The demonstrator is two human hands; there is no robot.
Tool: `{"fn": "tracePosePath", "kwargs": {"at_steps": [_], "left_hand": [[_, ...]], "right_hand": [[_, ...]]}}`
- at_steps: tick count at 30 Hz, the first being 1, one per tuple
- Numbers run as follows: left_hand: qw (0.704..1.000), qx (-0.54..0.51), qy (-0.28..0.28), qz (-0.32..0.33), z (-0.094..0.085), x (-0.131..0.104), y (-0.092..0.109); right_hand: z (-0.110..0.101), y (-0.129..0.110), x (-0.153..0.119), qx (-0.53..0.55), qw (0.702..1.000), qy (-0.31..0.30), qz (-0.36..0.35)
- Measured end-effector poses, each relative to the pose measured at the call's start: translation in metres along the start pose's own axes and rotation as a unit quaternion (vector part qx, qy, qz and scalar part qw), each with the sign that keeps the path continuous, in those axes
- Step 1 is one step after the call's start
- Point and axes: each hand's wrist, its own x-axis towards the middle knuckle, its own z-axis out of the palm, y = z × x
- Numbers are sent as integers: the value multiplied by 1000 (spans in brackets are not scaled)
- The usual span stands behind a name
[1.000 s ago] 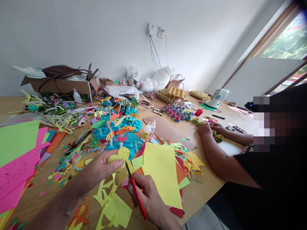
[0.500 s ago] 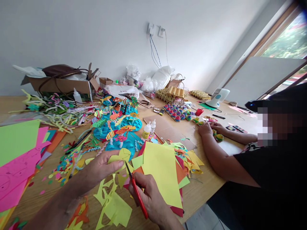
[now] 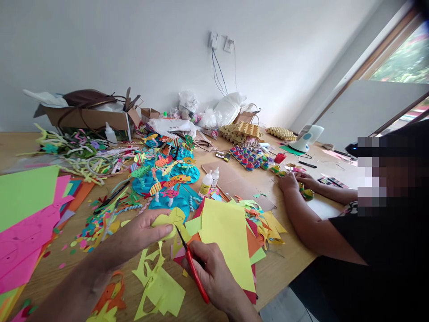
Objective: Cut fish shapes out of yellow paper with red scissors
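Paper piece (image 3: 178, 216), yellow, trimming apparently unfinished, cut scraps (image 3: 166, 290) at its six o'clock, is pinched by left hand (image 3: 147, 231), right hand (image 3: 215, 271) gripping scissors (image 3: 197, 278).

soft daylight seems to come from the window (image 3: 400, 62), where the view outside is pale and blurry. the wall (image 3: 134, 49) is brighter toward the window and fades to flat grey well away from it. the bench (image 3: 273, 273) is moderately lit, with faint, soft-edged shadows. below the window, the black shirt (image 3: 395, 264) loses nearly all detail, and a blocky patch (image 3: 372, 176) hides part of the view. wide-lens stretch tilts the window frame, and darkness clips the corner above it.
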Motion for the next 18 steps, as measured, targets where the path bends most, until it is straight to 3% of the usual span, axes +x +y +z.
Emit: {"fn": "tracePosePath", "kwargs": {"at_steps": [9, 18], "left_hand": [[1000, 13, 10, -23, -4, 1, -9], [995, -5, -96, 28, 1, -1, 5]], "right_hand": [[1, -3, 1, 18, 1000, -8, 7], [1, 0, 0, -5, 1000, -12, 6]]}}
